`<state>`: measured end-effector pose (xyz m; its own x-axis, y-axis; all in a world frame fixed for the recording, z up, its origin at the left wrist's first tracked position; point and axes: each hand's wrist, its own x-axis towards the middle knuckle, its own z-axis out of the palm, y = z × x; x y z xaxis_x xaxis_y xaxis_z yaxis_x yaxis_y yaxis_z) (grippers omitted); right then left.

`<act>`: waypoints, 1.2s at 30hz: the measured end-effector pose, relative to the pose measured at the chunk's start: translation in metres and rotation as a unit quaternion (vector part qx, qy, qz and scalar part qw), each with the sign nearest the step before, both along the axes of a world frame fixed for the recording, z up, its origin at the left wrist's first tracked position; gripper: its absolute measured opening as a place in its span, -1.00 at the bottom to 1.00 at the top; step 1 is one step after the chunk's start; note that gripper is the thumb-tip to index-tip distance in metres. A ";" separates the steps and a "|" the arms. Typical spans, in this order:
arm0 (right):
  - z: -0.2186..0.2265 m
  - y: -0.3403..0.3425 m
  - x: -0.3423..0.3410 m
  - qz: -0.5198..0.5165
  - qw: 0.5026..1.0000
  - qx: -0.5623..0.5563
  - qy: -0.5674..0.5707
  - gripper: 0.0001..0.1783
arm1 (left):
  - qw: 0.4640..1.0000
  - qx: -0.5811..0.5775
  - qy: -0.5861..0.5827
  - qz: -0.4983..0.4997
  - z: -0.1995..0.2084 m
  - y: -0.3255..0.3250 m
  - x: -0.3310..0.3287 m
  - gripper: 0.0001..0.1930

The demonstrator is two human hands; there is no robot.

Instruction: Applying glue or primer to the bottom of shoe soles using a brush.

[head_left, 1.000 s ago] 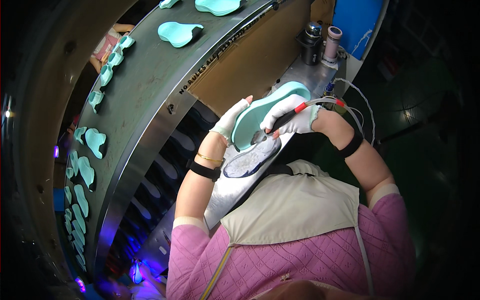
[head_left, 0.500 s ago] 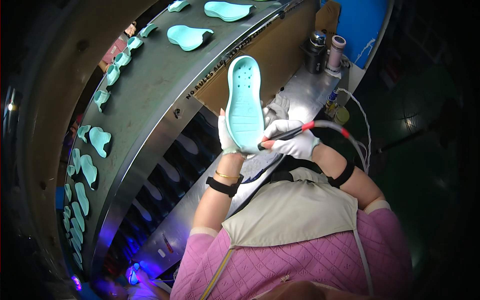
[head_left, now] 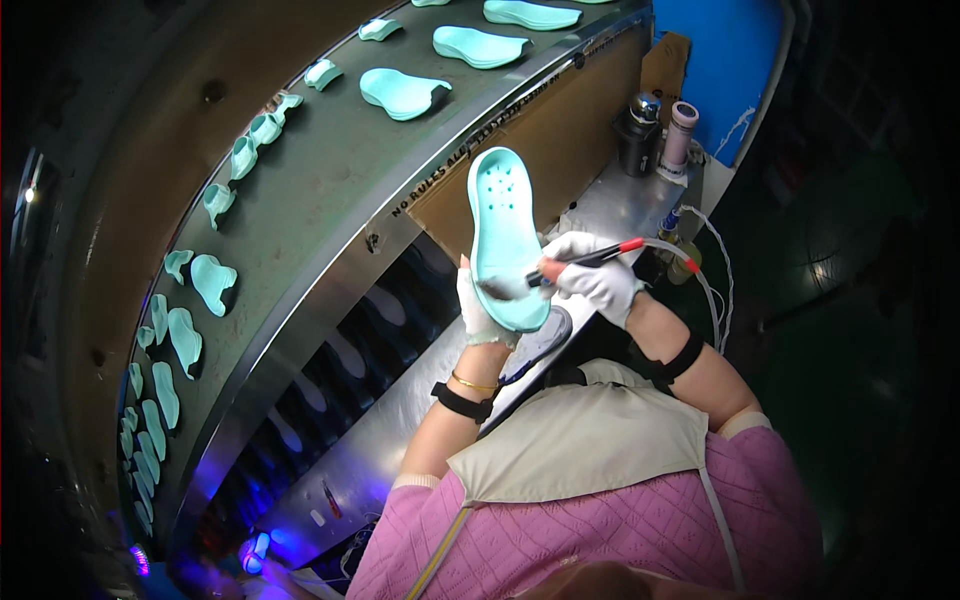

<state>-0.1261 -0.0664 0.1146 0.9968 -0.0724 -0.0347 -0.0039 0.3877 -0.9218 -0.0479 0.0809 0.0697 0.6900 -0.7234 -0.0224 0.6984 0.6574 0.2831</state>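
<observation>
Turquoise sole in half-hidden left hand; blurry-tipped brush in right hand.

green belt | mint shoe parts | metal bench | black bottle, pink bottle

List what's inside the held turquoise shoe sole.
Inside the turquoise shoe sole, small holes show toward the toe; brush bristles cover part of the heel, hiding the surface beneath.

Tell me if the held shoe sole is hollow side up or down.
Hollow side up: the shoe sole shows its raised rim and inner surface.
</observation>
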 end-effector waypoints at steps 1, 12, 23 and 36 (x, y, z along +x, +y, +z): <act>0.007 -0.008 0.003 -0.019 1.000 0.008 -0.010 -0.84 | 0.998 -0.048 -0.021 -0.026 0.006 -0.001 -0.002 -0.31; 0.004 -0.036 0.058 -0.181 0.888 -0.314 -0.283 -0.86 | 0.981 0.145 -0.124 -0.046 0.000 0.017 -0.010 -0.20; 0.036 -0.028 0.034 -0.115 0.829 -0.435 -0.332 -0.79 | 0.955 0.204 -0.206 0.060 0.017 0.030 -0.001 -0.33; 0.038 -0.014 0.019 0.121 0.794 -0.471 -0.365 -0.83 | 0.946 0.159 -0.261 0.112 0.026 0.035 0.030 -0.37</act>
